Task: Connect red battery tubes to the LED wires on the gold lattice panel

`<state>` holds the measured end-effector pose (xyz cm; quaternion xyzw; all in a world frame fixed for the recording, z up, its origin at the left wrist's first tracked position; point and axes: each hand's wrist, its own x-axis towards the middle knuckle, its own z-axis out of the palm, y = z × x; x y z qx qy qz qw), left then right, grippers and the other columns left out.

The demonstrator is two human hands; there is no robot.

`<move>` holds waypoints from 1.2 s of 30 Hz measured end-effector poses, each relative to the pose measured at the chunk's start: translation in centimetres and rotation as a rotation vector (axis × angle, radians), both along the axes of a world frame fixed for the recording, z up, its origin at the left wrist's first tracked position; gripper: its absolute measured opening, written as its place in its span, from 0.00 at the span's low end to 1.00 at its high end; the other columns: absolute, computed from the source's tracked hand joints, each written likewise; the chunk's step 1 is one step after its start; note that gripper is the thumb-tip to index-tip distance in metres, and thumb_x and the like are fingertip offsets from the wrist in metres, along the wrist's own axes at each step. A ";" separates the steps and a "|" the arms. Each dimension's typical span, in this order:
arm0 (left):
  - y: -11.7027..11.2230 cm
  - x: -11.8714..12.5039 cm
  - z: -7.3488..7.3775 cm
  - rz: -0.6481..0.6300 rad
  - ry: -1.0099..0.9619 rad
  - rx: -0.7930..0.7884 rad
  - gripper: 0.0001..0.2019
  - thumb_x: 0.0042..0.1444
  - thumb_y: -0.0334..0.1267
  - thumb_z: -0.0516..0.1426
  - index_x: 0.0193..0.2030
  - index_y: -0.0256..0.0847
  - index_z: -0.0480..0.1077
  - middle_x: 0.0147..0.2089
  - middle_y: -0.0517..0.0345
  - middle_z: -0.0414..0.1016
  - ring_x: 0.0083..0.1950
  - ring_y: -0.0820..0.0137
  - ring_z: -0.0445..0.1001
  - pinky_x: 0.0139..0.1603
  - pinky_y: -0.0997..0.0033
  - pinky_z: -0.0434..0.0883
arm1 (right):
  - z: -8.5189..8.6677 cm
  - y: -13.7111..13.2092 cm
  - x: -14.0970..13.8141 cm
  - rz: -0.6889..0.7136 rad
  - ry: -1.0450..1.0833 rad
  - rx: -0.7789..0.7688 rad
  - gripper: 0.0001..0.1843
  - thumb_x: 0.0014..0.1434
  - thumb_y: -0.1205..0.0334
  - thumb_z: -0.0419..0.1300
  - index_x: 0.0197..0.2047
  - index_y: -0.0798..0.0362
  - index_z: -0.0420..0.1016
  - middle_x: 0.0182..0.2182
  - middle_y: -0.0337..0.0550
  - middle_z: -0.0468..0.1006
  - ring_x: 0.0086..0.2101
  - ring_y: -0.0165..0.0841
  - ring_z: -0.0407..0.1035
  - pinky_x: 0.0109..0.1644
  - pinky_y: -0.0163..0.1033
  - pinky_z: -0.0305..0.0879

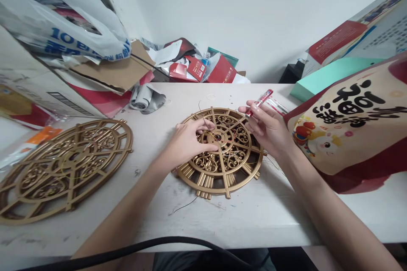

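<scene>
Well beyond the left hand [189,139], a bag [63,31] holds something red [71,16].

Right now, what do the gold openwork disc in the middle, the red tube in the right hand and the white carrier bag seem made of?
Gold openwork disc: plastic or metal, uncertain; satin metallic sheen, moulded-looking scrollwork.
Red tube: perhaps plastic; smooth, glossy.
White carrier bag: probably thin plastic film; soft creases, slight shine, blue printing.

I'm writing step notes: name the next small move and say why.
Probably bring the red tube toward the hub of the gold wheel between the hands: the right hand holds it at the wheel's far right, and the left hand is by the hub.
</scene>
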<state>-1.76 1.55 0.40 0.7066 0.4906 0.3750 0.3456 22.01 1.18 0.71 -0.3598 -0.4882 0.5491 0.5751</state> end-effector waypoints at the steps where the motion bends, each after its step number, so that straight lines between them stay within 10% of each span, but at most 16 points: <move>1: 0.1 0.0 0.0 -0.024 0.057 -0.006 0.23 0.34 0.39 0.74 0.41 0.48 0.80 0.47 0.52 0.81 0.48 0.56 0.78 0.57 0.53 0.70 | 0.0 0.0 -0.1 -0.001 -0.006 0.005 0.11 0.64 0.50 0.62 0.42 0.47 0.75 0.43 0.40 0.82 0.21 0.26 0.45 0.28 0.39 0.52; 10: 0.3 -0.4 0.4 -0.041 0.141 -0.032 0.20 0.42 0.45 0.72 0.44 0.49 0.80 0.49 0.52 0.82 0.48 0.57 0.77 0.52 0.57 0.70 | -0.6 -0.1 -1.0 -0.239 -0.179 0.115 0.05 0.66 0.57 0.58 0.43 0.46 0.66 0.33 0.36 0.76 0.22 0.27 0.57 0.27 0.38 0.53; 17: 0.5 -3.1 2.3 -0.066 0.332 -0.096 0.14 0.45 0.51 0.70 0.36 0.46 0.80 0.32 0.57 0.77 0.32 0.66 0.70 0.33 0.67 0.63 | -0.6 -0.8 -0.9 -0.489 -0.459 0.277 0.07 0.72 0.54 0.53 0.46 0.47 0.67 0.31 0.38 0.73 0.33 0.33 0.69 0.41 0.42 0.62; 36: -0.7 -2.2 2.0 -0.037 0.651 -0.010 0.10 0.47 0.50 0.66 0.23 0.49 0.79 0.23 0.60 0.75 0.25 0.69 0.68 0.30 0.66 0.56 | -1.3 -0.4 -0.9 -0.503 -0.590 0.302 0.09 0.73 0.52 0.51 0.45 0.47 0.66 0.31 0.39 0.74 0.33 0.35 0.69 0.41 0.43 0.61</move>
